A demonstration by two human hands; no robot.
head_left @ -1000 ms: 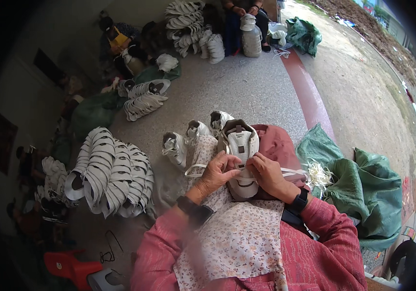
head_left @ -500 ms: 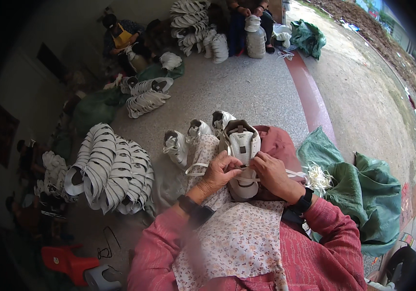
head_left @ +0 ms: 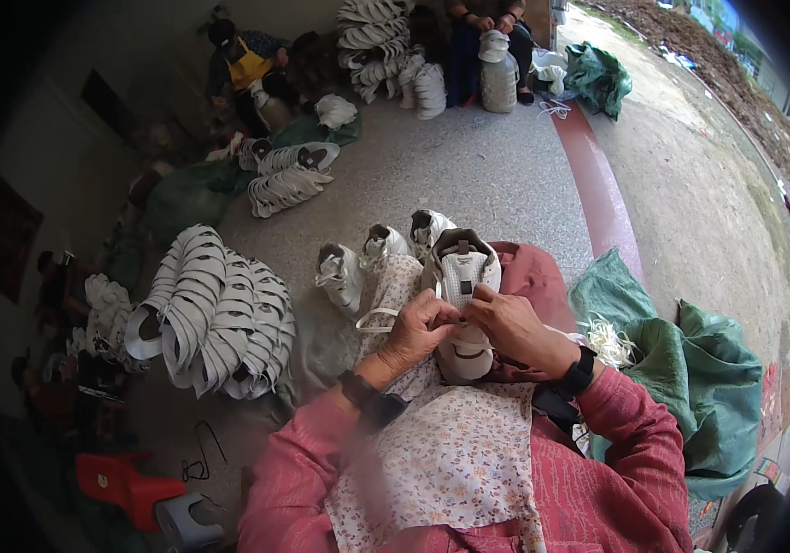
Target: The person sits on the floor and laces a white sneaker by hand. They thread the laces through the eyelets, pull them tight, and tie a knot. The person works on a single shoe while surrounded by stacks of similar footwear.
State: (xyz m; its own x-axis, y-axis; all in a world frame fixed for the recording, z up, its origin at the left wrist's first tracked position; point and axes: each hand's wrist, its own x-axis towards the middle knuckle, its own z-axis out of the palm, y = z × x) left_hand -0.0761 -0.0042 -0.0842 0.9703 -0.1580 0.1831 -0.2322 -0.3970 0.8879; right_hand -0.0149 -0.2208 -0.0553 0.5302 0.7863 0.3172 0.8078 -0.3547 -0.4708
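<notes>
A white and cream shoe upper (head_left: 467, 355) rests on my lap, its brown-lined opening facing away from me and its toe toward me. My left hand (head_left: 421, 327) is closed in a pinch at the left eyelets. A loop of white shoelace (head_left: 374, 321) hangs out beside it. From the other side my right hand (head_left: 516, 327) pinches at the same spot, fingertips nearly meeting the left ones. White lace also shows by the right wrist. My fingers cover the lace ends and the eyelets between them.
Beyond my left knee stand several laced shoe uppers (head_left: 339, 276). Stacked grey-white uppers (head_left: 220, 318) fill the left. A bunch of white laces (head_left: 608, 343) lies by a green sack (head_left: 703, 396) at right. A red stool (head_left: 128, 488) is lower left. Co-workers sit at the back.
My right hand has shifted up and left, closing in on my left fingertips at the eyelets. The view has turned slightly. A co-worker at the back left has spread their arms.
</notes>
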